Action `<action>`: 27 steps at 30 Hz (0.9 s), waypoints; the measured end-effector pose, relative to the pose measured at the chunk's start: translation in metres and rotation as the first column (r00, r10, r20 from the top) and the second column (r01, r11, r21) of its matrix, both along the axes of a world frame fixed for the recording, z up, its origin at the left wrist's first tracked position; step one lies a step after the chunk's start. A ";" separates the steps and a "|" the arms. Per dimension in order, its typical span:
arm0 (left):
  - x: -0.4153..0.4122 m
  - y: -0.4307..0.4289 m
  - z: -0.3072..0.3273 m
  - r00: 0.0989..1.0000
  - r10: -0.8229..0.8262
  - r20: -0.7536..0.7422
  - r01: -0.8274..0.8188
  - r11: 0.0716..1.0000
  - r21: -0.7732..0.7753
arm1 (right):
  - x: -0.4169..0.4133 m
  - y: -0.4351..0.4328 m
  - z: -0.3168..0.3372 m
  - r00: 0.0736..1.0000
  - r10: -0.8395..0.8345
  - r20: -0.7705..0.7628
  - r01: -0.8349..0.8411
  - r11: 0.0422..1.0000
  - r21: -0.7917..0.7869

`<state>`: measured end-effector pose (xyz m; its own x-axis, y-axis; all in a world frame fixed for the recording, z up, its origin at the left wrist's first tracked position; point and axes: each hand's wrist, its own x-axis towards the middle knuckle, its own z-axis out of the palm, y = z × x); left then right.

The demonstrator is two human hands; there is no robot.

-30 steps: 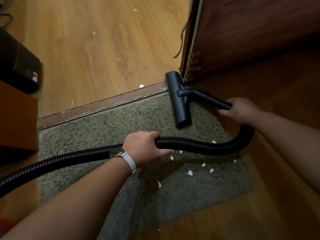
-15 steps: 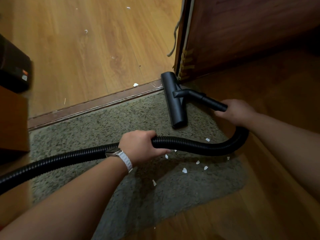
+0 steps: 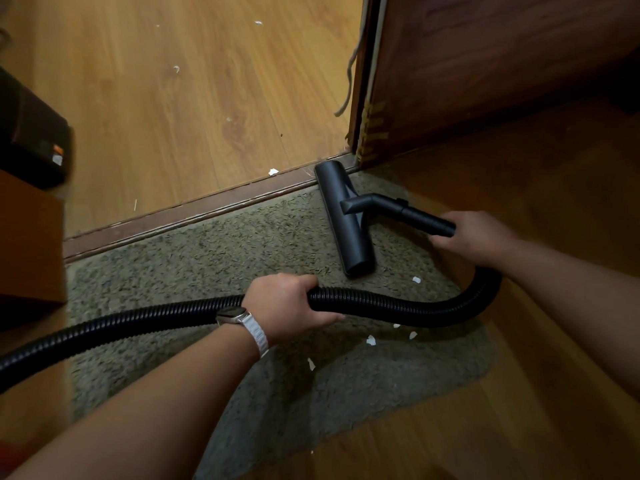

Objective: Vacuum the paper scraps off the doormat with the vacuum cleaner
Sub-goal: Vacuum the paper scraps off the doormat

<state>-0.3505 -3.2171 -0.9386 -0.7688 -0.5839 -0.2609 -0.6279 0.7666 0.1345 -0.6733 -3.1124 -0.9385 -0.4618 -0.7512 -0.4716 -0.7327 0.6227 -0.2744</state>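
My right hand (image 3: 479,237) is wrapped around the rigid black tube (image 3: 420,218); my left hand (image 3: 289,306) is clenched around the ribbed hose (image 3: 398,308). The floor nozzle (image 3: 346,220) lies flat on the grey doormat (image 3: 207,265), its far end at the threshold strip (image 3: 194,211). White paper scraps (image 3: 371,340) lie on the mat near the hose, one (image 3: 416,279) just beside the nozzle's near end.

nozzle (image 3: 347,220) on doormat (image 3: 194,265) far right by threshold strip (image 3: 194,211), hose (image 3: 381,306) across mat nearer, paper scraps (image 3: 371,340) on mat beside hose, door (image 3: 485,64) behind nozzle
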 end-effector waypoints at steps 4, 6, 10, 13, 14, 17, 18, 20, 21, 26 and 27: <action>0.001 0.004 0.004 1.000 -0.027 0.000 0.027 0.999 -0.022 | 0.006 0.011 0.000 1.000 0.011 0.008 -0.011 0.999 0.031; 0.003 0.005 0.006 0.999 -0.053 0.010 0.053 0.998 -0.020 | 0.017 0.012 0.000 0.998 0.067 0.015 -0.067 0.997 0.047; 0.009 0.007 0.010 0.996 -0.086 0.028 0.087 0.996 -0.010 | 0.034 0.007 0.003 0.990 0.139 -0.004 -0.139 0.988 0.063; 0.010 0.009 0.011 0.996 -0.086 0.018 0.086 0.996 -0.005 | 0.030 0.015 0.007 0.997 0.074 0.021 -0.075 0.996 0.051; 0.009 0.010 0.011 0.997 -0.082 0.012 0.082 0.997 -0.004 | 0.027 0.021 0.008 0.999 0.029 0.032 -0.031 0.998 0.047; 0.007 0.011 0.011 0.998 -0.062 -0.006 0.062 0.998 -0.003 | 0.017 0.039 0.011 0.993 -0.108 0.043 0.107 0.994 0.037; 0.006 0.011 0.011 0.998 -0.059 -0.008 0.059 0.998 -0.005 | 0.014 0.045 0.011 0.988 -0.144 0.048 0.143 0.989 0.035; 0.007 0.011 0.012 0.998 -0.063 -0.014 0.063 0.998 -0.005 | 0.012 0.054 0.009 0.979 -0.195 0.063 0.192 0.980 0.048; 0.007 0.011 0.013 0.997 -0.069 -0.018 0.069 0.998 -0.005 | 0.012 0.057 0.008 0.975 -0.214 0.067 0.210 0.976 0.058; 0.012 0.010 0.015 0.996 -0.083 -0.021 0.083 0.996 0.011 | 0.017 0.060 0.004 0.967 -0.246 0.063 0.242 0.968 0.059; 0.013 0.010 0.016 0.996 -0.085 -0.019 0.085 0.996 0.012 | 0.018 0.059 0.003 0.970 -0.237 0.060 0.233 0.970 0.067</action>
